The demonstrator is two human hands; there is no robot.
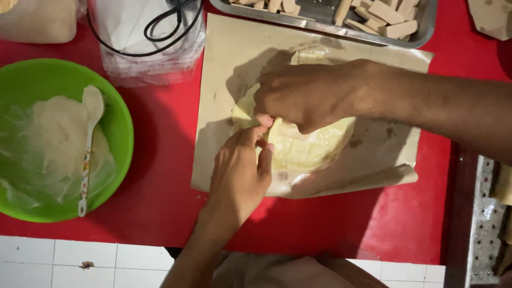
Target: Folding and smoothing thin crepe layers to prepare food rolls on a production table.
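Both hands, left hand (240, 173) and right hand (306, 96), were pinched together on the yellow wrapper (309, 146), mid-fold on the brown paper (234, 58); the next fold seemingly required a steady tuck.

To my left sit a green bowl (120, 114) of batter with a spoon (88, 149); ahead, a metal tray (426, 29) of pale sticks (386, 16).
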